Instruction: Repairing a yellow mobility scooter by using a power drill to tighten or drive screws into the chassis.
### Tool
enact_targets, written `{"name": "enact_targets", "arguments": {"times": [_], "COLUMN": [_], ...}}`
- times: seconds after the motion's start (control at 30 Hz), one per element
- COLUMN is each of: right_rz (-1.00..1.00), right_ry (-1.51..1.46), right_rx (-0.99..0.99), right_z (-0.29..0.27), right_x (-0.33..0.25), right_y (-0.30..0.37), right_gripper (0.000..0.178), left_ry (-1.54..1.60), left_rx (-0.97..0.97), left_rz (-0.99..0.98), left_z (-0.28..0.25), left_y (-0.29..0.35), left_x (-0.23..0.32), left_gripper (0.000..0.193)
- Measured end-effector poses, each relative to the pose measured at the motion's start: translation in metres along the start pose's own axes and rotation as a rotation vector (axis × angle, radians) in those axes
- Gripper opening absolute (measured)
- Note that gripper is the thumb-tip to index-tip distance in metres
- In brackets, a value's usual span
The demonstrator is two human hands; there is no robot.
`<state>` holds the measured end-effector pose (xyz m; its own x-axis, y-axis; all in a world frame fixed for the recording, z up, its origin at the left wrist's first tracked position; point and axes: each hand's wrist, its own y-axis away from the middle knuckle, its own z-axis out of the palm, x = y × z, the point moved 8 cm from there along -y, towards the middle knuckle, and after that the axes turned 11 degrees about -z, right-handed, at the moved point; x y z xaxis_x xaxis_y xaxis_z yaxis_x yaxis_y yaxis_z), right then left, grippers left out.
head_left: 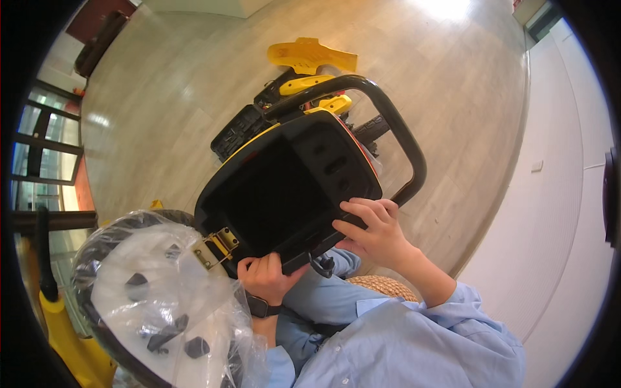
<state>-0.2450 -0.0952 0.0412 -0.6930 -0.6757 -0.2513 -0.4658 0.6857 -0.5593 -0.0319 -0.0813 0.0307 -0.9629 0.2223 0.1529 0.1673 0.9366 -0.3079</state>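
A black open box (pixel 359 171) with a deep dark recess and a yellow-edged rim tilts over my knees. My left hand (pixel 264 277), with a watch at its wrist, has its fingers curled over the near edge beside a brass-coloured hinge (pixel 223 246). Farther right, my right hand (pixel 374 227) grips the same box at its near right corner, fingers on top and thumb underneath. From the hinge a rounded lid (pixel 162 284), wrapped in clear plastic, hangs open to the left. Behind the box arches a thick black tubular bar (pixel 388 110).
Beyond the box, a yellow curved cover (pixel 312 55), black trays (pixel 239 131) and a treaded wheel (pixel 372 129) sit low near the wooden floor (pixel 168 84). At the left edge stands a yellow part with a black handle (pixel 44 258). A woven seat (pixel 385 286) shows beneath me; a white wall (pixel 556 213) runs along the right.
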Motion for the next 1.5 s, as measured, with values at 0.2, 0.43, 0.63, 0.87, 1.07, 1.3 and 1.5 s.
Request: {"name": "enact_targets", "arguments": {"times": [0.2, 0.43, 0.63, 0.87, 1.07, 1.3, 1.5], "right_rz": [0.081, -0.127, -0.241, -0.089, -0.019, -0.087, -0.185], "right_ry": [-0.081, -0.218, 0.045, 0.049, 0.049, 0.029, 0.035], "right_rx": [-0.025, -0.206, -1.334, -1.308, -1.300, -1.316, -1.292], "right_z": [-0.009, 0.025, 0.253, 0.333, 0.316, 0.323, 0.319], "right_x": [0.003, -0.032, -0.033, 0.029, 0.055, 0.041, 0.015], "right_y": [-0.007, -0.090, -0.097, -0.047, -0.024, -0.015, -0.043], "right_gripper": [0.035, 0.020, 0.026, 0.029, 0.029, 0.030, 0.030], "left_ry": [0.011, 0.011, 0.058, 0.040, 0.058, 0.042, 0.043], "left_rx": [0.003, 0.116, 0.164, 0.190, 0.231, 0.271, 0.288], "left_rz": [-0.005, 0.025, 0.030, 0.042, 0.068, 0.088, 0.083], "left_z": [0.001, -0.003, -0.013, -0.002, -0.001, 0.001, 0.000], "left_y": [0.001, 0.002, 0.007, 0.008, 0.007, 0.008, 0.011], "left_x": [0.002, -0.006, -0.010, -0.003, 0.004, -0.001, -0.005], "left_gripper": [0.051, 0.049, 0.045, 0.045, 0.044, 0.047, 0.048]}}
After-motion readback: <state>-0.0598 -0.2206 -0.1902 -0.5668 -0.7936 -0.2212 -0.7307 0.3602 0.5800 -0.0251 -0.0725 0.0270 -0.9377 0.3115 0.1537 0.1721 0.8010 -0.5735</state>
